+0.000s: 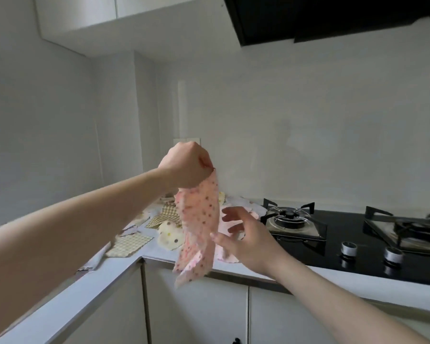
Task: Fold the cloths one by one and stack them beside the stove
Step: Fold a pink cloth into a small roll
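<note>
- A left hand is raised above a grey corner counter, fingers curled, pinching the top of a pink dotted cloth that hangs down freely
- The right hand is beside the cloth's lower half, fingers spread and relaxed; its thumb is at the cloth's edge
- Loose cloths lie scattered on the counter, left of a black gas stove

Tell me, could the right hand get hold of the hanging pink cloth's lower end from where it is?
Probably yes. The right hand is open, its thumb already at the edge of the pink dotted cloth, which hangs free from the left hand above the counter. Nothing lies between them.
</note>
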Tool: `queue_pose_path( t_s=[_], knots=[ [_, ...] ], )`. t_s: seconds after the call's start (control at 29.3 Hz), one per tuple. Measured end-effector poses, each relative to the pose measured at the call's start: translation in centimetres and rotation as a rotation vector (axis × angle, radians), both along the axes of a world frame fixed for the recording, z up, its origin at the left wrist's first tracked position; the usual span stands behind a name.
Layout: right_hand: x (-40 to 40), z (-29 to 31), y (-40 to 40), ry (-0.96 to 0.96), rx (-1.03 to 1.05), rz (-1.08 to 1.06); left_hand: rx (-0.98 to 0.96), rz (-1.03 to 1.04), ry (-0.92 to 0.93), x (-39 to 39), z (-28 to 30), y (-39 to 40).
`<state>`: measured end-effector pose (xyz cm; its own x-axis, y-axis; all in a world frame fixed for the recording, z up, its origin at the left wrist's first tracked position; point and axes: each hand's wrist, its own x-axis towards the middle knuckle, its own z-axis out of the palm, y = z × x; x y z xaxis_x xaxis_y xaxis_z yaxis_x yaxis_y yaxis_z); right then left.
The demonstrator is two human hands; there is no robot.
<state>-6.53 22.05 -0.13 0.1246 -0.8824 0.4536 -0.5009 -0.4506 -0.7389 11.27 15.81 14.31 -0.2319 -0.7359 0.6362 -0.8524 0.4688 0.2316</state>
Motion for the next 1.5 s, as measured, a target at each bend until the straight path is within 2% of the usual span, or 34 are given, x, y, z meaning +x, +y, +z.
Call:
queue_pose_path(
  t_s=[0.14, 0.34, 0.48, 0.58, 0.72, 0.79, 0.89, 0.99, 1.2, 1.4, 1.5],
  knots=[
    [-2.4, 2.8, 2.6, -0.031, 0.000, -0.024, 0.154, -0.052, -0.065, -2.3, 0.7, 1.6],
    [-5.8, 3.5, 5.1, 0.008, 0.028, -0.116, 0.267, -0.166, -0.049, -5.9, -0.2, 3.0],
    [-7.6, 3.2, 5.1, 0.021, 0.032, -0.212, 0.298, -0.218, -0.004, -8.1, -0.5, 3.5],
    [-9.1, 2.9, 4.4, 0.105, 0.016, -0.316, 0.298, -0.265, 0.015, -9.0, -0.6, 3.3],
    [-11.1, 2.5, 3.5, 0.132, 0.057, -0.350, 0.283, -0.302, 0.023, -9.3, -1.2, 2.7],
    [-12.2, 2.3, 3.2, 0.143, 0.079, -0.385, 0.243, -0.333, -0.051, -8.8, -1.8, 2.3],
    [-13.9, 1.9, 2.2, 0.179, 0.085, -0.444, 0.162, -0.366, -0.340, -7.6, -3.2, 1.5],
    [-15.4, 1.2, 0.8, 0.213, 0.080, -0.476, 0.213, -0.348, -0.487, -6.9, -5.4, -0.2],
    [-17.8, -0.1, -2.2, 0.315, 0.111, -0.511, 0.232, -0.239, -0.442, -6.6, -9.2, -4.0],
    [-19.8, -1.7, -6.4, 0.359, 0.151, -0.578, 0.218, -0.148, -0.217, -8.6, -12.4, -8.2],
    [-20.5, -2.3, -8.3, 0.318, 0.151, -0.641, 0.295, -0.150, -0.037, -10.0, -13.5, -10.1]
  ],
)
